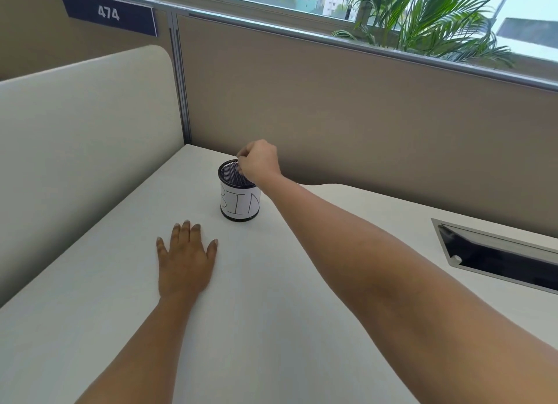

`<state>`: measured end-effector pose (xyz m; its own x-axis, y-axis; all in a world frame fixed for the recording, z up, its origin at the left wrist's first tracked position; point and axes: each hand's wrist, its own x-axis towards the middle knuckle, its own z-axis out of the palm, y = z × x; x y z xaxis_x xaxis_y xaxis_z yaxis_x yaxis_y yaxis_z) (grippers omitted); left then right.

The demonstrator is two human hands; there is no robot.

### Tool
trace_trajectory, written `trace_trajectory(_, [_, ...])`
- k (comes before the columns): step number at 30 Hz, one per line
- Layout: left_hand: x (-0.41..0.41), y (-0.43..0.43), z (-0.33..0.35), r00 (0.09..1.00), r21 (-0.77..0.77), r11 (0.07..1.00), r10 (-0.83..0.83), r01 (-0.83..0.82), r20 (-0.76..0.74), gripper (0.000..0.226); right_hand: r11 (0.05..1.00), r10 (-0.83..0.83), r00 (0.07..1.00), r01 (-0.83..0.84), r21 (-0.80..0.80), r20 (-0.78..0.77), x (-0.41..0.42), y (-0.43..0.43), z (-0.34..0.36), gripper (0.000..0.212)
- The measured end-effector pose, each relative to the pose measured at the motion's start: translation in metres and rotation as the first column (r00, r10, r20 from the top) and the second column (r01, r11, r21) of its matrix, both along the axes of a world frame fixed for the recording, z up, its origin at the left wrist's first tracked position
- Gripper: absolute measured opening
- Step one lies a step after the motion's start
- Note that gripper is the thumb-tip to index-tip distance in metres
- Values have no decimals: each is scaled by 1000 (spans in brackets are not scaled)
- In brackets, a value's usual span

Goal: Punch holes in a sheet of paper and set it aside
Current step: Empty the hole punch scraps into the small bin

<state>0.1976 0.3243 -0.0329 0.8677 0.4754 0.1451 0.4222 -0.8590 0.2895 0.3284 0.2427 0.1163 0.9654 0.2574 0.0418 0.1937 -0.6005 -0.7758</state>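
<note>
Over the bin's [240, 205] mouth my right hand [259, 162] hung, fingertips [240, 161] pinched together, nothing visible in them; left hand [185, 261] lay flat on desk [271, 313], fingers spread; paper not in view.

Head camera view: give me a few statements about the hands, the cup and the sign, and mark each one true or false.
1. The left hand lies flat, palm down, on the desk. True.
2. The right hand rests on the desk beside the cup. False: it is over the rim of the mesh cup, with its fingers curled.
3. The label on the cup reads BIN. True.
4. The sign on the partition reads 747. False: it reads 474.
5. The cup lies on its side. False: it stands upright on the desk.
</note>
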Motion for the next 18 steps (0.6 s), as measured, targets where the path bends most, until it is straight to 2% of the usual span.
trace_trajectory(5, [0, -1, 1, 1000, -5, 1000, 0, 0, 10, 56, 989, 92, 995, -89, -118, 27, -4, -3, -2, 40])
trace_trajectory(9, [0, -1, 1, 1000, -16, 1000, -3, 3, 12, 56, 998, 5, 994, 1, -56, 106, -3, -4, -4, 12])
trace_trajectory(14, [-2, -3, 2, 1000, -15, 1000, 5, -5, 18, 56, 988, 90, 992, -79, -134, 83, -7, -4, -8, 29])
trace_trajectory(18, [-4, -4, 2, 1000, -27, 1000, 3, -2, 27, 56, 994, 97, 991, -93, -51, 96, -10, -6, -7, 25])
